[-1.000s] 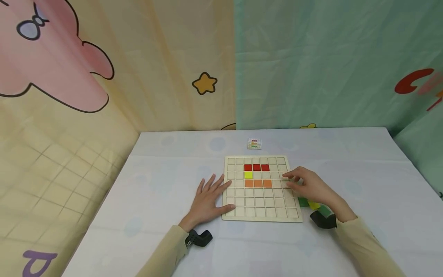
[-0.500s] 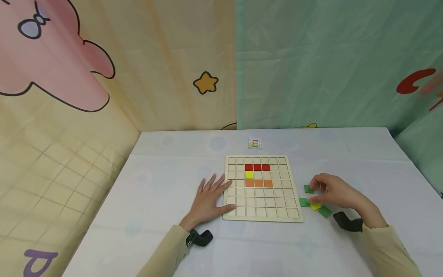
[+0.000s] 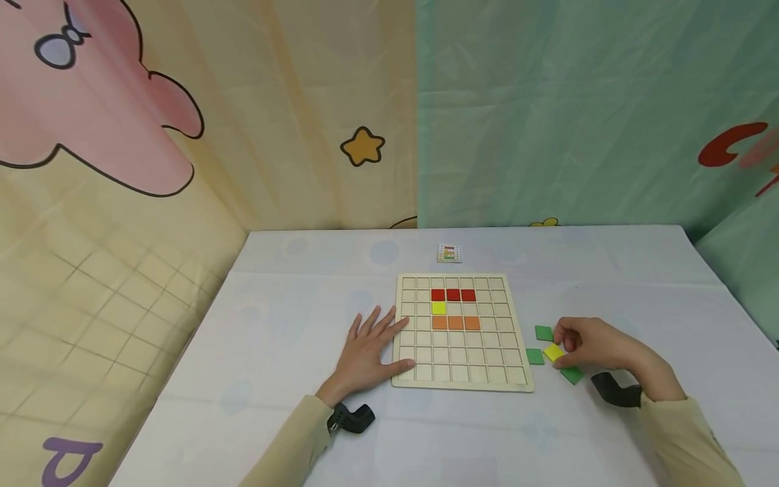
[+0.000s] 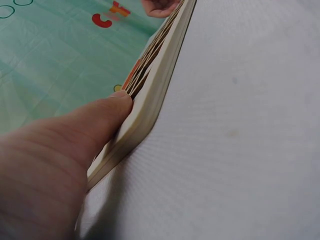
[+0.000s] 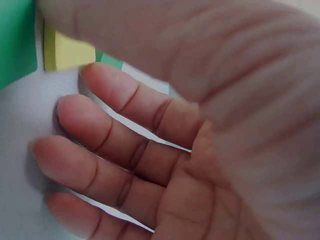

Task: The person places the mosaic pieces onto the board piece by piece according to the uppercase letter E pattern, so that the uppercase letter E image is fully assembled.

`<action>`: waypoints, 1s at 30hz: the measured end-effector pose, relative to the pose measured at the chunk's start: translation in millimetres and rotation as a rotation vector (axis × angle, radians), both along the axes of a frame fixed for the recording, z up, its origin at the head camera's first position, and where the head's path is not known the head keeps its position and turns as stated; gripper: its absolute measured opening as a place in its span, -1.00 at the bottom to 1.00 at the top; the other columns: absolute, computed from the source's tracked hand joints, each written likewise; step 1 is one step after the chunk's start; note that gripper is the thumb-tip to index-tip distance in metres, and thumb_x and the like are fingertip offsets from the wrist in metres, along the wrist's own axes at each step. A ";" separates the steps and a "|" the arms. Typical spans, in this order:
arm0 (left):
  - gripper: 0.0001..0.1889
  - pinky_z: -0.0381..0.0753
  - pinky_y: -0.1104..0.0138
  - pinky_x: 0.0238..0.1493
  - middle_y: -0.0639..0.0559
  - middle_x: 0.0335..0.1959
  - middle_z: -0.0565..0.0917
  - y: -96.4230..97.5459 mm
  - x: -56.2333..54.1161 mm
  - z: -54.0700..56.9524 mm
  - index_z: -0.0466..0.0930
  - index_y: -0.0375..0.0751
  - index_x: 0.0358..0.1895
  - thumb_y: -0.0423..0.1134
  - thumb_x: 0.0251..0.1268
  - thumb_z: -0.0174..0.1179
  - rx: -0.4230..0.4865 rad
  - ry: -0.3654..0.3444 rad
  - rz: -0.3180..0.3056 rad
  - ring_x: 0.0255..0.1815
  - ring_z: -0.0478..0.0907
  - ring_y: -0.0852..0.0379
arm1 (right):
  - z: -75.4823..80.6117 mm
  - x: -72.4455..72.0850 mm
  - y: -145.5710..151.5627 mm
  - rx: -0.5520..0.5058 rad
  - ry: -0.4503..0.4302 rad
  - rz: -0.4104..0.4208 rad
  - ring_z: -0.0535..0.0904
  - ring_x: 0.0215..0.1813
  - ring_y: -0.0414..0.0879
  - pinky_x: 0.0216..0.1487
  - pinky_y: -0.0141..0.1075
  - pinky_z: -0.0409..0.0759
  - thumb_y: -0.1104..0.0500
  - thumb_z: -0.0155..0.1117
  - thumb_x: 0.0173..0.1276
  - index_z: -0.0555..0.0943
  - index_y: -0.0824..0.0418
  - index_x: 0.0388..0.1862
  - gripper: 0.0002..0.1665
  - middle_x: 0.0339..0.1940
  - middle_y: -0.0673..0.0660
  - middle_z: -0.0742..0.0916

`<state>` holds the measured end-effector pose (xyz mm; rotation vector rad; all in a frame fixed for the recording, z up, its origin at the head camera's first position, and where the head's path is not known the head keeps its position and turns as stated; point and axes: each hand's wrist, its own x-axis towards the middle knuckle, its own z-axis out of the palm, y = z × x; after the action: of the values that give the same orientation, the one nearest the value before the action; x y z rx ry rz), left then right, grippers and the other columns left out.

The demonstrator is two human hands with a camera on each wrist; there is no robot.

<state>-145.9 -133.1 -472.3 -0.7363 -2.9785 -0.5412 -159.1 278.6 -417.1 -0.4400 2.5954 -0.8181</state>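
A pale wooden grid board (image 3: 459, 356) lies on the table. My left hand (image 3: 364, 355) rests with spread fingers over its left edge; the left wrist view shows the thumb (image 4: 100, 120) on the board's rim. Set in the grid are a row of red tiles (image 3: 453, 295), one yellow tile (image 3: 439, 308) and a row of orange tiles (image 3: 456, 322). Right of the board, my right hand (image 3: 599, 346) pinches another yellow tile (image 3: 553, 352) between thumb and index finger. In the right wrist view that yellow tile (image 5: 74, 52) shows between them, the other fingers loosely bent.
Green tiles lie around the right hand: one above (image 3: 544, 333), one against the board's right edge (image 3: 535, 356), one below (image 3: 572, 375). A small printed card (image 3: 449, 253) with a coloured grid lies behind the board. Curtains hang beyond the table (image 3: 304, 304).
My right hand has left the board's right side, moved right to the loose tiles and taken hold of a yellow one. The left hand stays put.
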 end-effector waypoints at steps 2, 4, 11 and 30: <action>-0.18 -0.38 -0.02 0.40 0.06 0.51 0.03 0.0 0.0 0.5 0.18 0.09 0.46 0.35 0.16 0.08 -0.003 0.000 0.001 0.51 -0.23 -0.03 | 0.6 -0.5 1.3 -0.011 0.015 0.016 0.35 -0.45 -0.13 -0.49 -0.35 0.30 0.15 0.54 -0.01 0.46 0.21 -0.35 -0.60 -0.54 0.00 0.44; -0.18 -0.38 -0.01 0.40 0.06 0.51 0.03 0.1 -0.1 0.9 0.18 0.09 0.46 0.35 0.16 0.08 -0.004 0.003 0.001 0.51 -0.23 -0.03 | 0.8 -0.5 1.3 -0.009 0.026 0.018 0.36 -0.43 -0.13 -0.47 -0.35 0.33 0.20 0.51 0.00 0.48 0.20 -0.34 -0.64 -0.51 0.00 0.46; -0.18 -0.34 -0.05 0.40 0.03 0.50 0.06 0.3 -0.3 1.2 0.20 0.06 0.45 0.35 0.16 0.09 -0.008 0.016 0.002 0.51 -0.21 -0.06 | -2.2 -1.3 -2.2 0.003 0.084 0.026 0.37 -0.39 -0.12 -0.42 -0.33 0.37 0.06 0.55 0.00 0.51 0.18 -0.37 -0.61 -0.46 -0.01 0.50; -0.18 -0.36 -0.02 0.40 0.05 0.50 0.05 -0.9 -0.5 -3.0 0.18 0.10 0.46 0.36 0.16 0.07 0.000 0.015 -0.004 0.51 -0.22 -0.04 | 9.3 1.7 -7.3 -0.056 0.132 0.046 0.38 -0.48 -0.20 -0.46 -0.37 0.35 0.20 0.47 0.10 0.48 0.11 -0.44 -0.73 -0.56 -0.07 0.49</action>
<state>-146.5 -134.1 -475.3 -0.7424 -2.9639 -0.5335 -157.4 271.3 -407.8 -0.5862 2.6765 -0.8750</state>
